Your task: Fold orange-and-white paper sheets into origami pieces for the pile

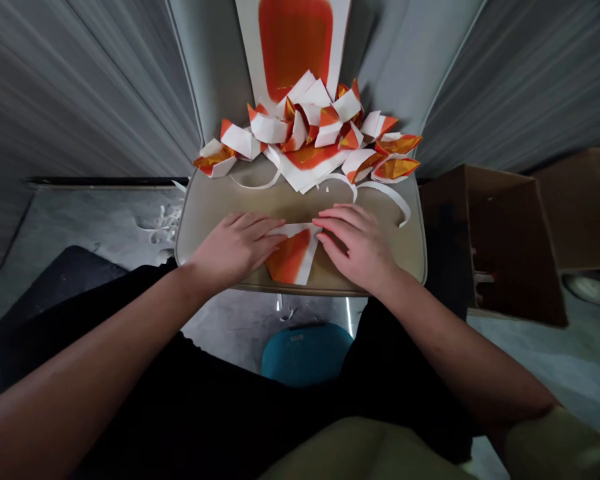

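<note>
Head view: my left hand and right hand press flat on 1 half-folded orange-and-white paper; a pile of finished folds lies behind, and unfolded sheets are left.

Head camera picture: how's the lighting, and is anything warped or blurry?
Head view: dim, brightest on the folded paper pile; wide-angle distortion bows the wall lines at both sides; left hand, right hand and the orange-and-white paper look sharp; the cardboard box sits in deep shadow.
</note>
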`<state>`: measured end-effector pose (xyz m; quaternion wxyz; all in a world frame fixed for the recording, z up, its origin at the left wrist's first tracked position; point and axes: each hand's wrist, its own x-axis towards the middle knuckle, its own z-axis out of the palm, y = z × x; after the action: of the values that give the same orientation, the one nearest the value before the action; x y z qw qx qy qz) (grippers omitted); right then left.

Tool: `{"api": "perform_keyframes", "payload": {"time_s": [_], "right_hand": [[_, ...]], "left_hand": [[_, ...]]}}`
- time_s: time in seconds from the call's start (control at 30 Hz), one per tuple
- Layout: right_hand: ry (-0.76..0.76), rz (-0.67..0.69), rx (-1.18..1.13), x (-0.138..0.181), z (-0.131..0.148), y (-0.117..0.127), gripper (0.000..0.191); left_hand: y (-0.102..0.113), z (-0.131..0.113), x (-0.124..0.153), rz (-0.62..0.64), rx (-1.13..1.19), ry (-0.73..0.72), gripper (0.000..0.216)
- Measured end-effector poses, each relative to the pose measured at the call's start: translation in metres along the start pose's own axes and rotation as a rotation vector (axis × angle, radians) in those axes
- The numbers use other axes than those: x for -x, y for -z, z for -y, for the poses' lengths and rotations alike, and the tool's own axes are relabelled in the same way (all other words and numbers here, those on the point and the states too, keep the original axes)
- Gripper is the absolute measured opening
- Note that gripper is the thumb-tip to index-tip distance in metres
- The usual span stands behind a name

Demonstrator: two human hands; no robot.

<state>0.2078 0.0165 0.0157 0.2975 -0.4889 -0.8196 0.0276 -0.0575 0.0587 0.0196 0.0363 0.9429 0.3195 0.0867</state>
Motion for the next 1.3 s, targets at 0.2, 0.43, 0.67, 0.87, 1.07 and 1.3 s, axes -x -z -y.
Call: {"api": "perform_keyframes", "payload": {"time_s": [0.2, 0.43, 0.67, 0.87, 1.07, 1.3], "right_hand": [[0.060, 0.023, -0.082, 0.003, -0.003, -0.011, 0.023], [0.061, 0.005, -0.092, 0.005, -0.003, -0.012, 0.021], [0.089, 0.042, -0.022, 0.008, -0.005, -0.015, 0.023], [0.030, 0.068, -0.016, 0.008, -0.005, -0.019, 0.021], [0.038, 0.059, -0.029, 0.008, -0.007, -0.021, 0.020], [0.044, 0.074, -0.029, 0.008, -0.011, -0.025, 0.019]], "left_hand": [[0.000, -0.021, 0.012, -0.172, -0.152, -0.012, 0.026], [0.002, -0.046, 0.025, -0.158, -0.055, 0.065, 0.026], [-0.006, -0.054, 0.033, -0.209, -0.032, 0.065, 0.039], [-0.014, -0.052, 0.032, -0.222, -0.032, 0.048, 0.037], [-0.012, -0.046, 0.031, -0.212, 0.016, 0.071, 0.023], [-0.008, -0.042, 0.032, -0.152, 0.048, 0.056, 0.034]]}}
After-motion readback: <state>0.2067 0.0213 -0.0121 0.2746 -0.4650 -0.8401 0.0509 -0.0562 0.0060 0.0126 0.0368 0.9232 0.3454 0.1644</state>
